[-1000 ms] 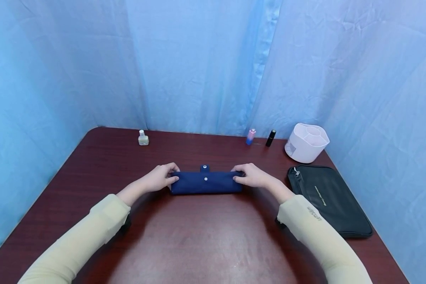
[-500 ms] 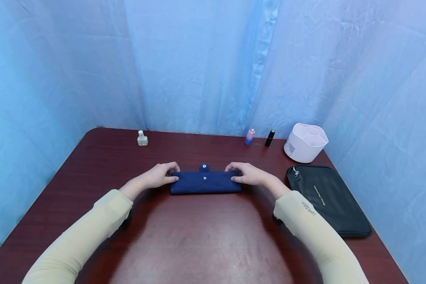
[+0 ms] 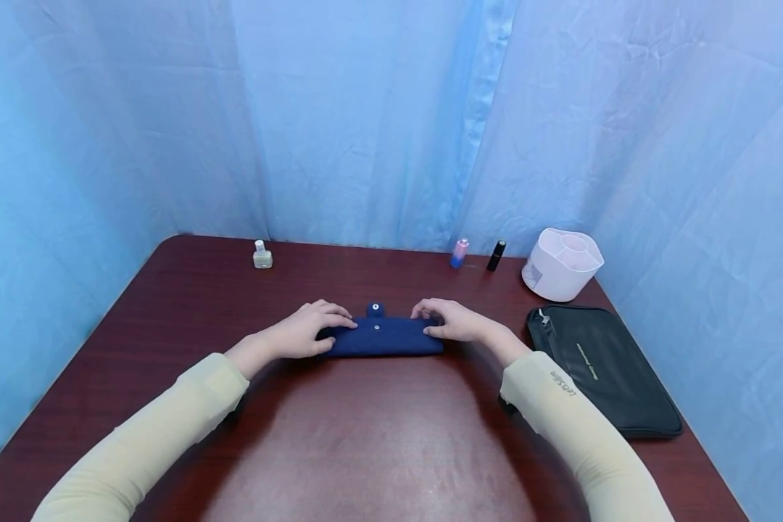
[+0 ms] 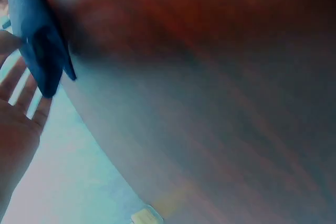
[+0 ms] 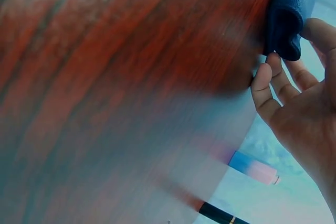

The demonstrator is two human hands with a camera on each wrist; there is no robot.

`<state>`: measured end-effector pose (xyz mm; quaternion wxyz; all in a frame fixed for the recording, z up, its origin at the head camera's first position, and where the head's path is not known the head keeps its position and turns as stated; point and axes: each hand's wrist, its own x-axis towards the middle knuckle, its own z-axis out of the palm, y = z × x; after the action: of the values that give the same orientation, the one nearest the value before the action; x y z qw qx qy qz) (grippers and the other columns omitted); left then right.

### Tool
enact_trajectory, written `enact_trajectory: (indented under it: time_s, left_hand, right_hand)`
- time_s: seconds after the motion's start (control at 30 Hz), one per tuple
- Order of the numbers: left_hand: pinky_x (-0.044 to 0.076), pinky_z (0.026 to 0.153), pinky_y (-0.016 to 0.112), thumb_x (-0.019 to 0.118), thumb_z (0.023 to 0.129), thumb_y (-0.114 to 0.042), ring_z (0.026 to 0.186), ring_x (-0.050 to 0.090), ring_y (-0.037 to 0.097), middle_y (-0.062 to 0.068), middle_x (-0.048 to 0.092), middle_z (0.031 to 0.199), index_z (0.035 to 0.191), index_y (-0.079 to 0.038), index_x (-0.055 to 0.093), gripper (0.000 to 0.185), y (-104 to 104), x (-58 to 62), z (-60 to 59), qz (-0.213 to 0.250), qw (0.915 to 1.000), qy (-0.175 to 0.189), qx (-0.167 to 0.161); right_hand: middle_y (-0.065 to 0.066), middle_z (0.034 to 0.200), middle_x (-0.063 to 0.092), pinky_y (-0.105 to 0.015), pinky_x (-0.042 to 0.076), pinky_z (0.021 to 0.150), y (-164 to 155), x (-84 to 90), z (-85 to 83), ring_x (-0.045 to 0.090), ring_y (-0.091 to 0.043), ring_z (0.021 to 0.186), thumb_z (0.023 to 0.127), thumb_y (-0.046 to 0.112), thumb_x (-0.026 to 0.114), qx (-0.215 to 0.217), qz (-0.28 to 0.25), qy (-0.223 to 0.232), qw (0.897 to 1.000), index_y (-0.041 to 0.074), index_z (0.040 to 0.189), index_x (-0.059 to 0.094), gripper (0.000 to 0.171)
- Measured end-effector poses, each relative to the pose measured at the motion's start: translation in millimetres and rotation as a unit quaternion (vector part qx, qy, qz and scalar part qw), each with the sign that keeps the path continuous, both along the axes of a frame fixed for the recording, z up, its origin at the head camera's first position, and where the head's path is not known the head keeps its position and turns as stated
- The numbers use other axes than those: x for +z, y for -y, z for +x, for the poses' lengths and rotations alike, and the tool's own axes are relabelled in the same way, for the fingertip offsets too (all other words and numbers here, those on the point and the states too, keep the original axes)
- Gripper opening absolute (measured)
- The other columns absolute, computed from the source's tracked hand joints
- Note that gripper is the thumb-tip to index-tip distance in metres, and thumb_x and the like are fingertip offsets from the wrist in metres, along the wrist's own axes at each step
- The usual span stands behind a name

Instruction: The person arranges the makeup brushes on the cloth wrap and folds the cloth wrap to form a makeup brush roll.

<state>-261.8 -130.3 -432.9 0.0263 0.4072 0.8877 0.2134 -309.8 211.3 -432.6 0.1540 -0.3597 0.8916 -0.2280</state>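
A navy fabric pouch (image 3: pixel 398 339), folded into a long flat strip, lies crosswise on the table. From its far edge a short snap tab (image 3: pixel 375 310) sticks out, and a second metal snap shows on the pouch's face. My left hand (image 3: pixel 305 330) rests on the left end, fingers fairly straight and spread across the top. At the other end my right hand (image 3: pixel 455 321) pinches the pouch, thumb on the near side and fingers behind. The right wrist view shows the folded end of the pouch (image 5: pixel 286 19) between thumb and fingers.
A nail polish bottle (image 3: pixel 262 256) stands at the back left. Toward the back right are a pink-and-blue small bottle (image 3: pixel 460 254), a black tube (image 3: pixel 496 256) and a white divided organizer (image 3: pixel 561 267). A black zippered case (image 3: pixel 610 370) lies along the right edge. Blue curtains surround the table.
My left hand has shifted right from the pouch's left edge, its fingers now spread over the top. The right hand has slid slightly inward along the pouch and keeps its hold.
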Motion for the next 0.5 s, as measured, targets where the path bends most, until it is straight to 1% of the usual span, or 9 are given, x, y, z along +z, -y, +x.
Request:
enact_trajectory:
  time_s: [0.1, 0.17, 0.27, 0.37, 0.5]
  left_hand:
    - [0.035, 0.097, 0.052, 0.062, 0.09, -0.022, 0.123, 0.042, 0.027, 0.006, 0.053, 0.133, 0.132, -0.018, 0.057, 0.043, -2, -1.0, 4.0, -0.021, 0.9996, 0.021, 0.002]
    - [0.033, 0.099, 0.052, 0.063, 0.09, -0.026, 0.124, 0.041, 0.027, 0.006, 0.051, 0.135, 0.134, -0.019, 0.055, 0.045, -3, -2.2, 4.8, -0.033, 0.999, 0.031, 0.006]
    - [0.032, 0.1, 0.053, 0.062, 0.091, -0.027, 0.125, 0.04, 0.027, 0.005, 0.05, 0.136, 0.134, -0.02, 0.055, 0.044, -3, -4.4, 4.3, -0.045, 0.9982, 0.039, 0.008]
    - [0.032, 0.101, 0.054, 0.061, 0.092, -0.027, 0.126, 0.04, 0.028, 0.005, 0.05, 0.137, 0.134, -0.02, 0.054, 0.043, -3, -5.3, 4.3, -0.05, 0.9976, 0.046, 0.009]
    - [0.032, 0.101, 0.055, 0.061, 0.092, -0.027, 0.126, 0.04, 0.028, 0.006, 0.05, 0.137, 0.134, -0.02, 0.054, 0.043, -2, -4.3, 5.7, -0.047, 0.9977, 0.048, 0.01]
  right_hand:
    - [-0.005, 0.116, 0.056, -0.043, 0.043, 0.095, 0, 3.0, -0.2, 0.051, -0.021, 0.106, 0.091, 0.014, 0.061, 0.004, 0.006, -0.007, 1.0, 0.017, 0.119, 0.055, 0.029]
    - [-0.006, 0.116, 0.056, -0.043, 0.043, 0.096, 2, 5.6, -0.5, 0.052, -0.022, 0.107, 0.091, 0.013, 0.061, -0.001, 0.008, -0.008, 1.0, 0.017, 0.118, 0.056, 0.028]
    - [-0.006, 0.119, 0.057, -0.042, 0.043, 0.098, 6, 8.5, -2.6, 0.053, -0.023, 0.111, 0.09, 0.013, 0.061, -0.011, 0.0, -0.003, 1.0, 0.016, 0.118, 0.056, 0.028]
    - [-0.007, 0.122, 0.057, -0.042, 0.043, 0.099, 15, 10.1, -5.0, 0.053, -0.023, 0.116, 0.091, 0.016, 0.061, -0.018, -0.01, 0.005, 1.0, 0.013, 0.121, 0.056, 0.03]
    - [-0.008, 0.121, 0.059, -0.04, 0.044, 0.098, 34, 9.3, -8.0, 0.055, -0.022, 0.113, 0.091, 0.023, 0.062, -0.018, -0.007, -0.007, 1.0, 0.011, 0.125, 0.057, 0.036]
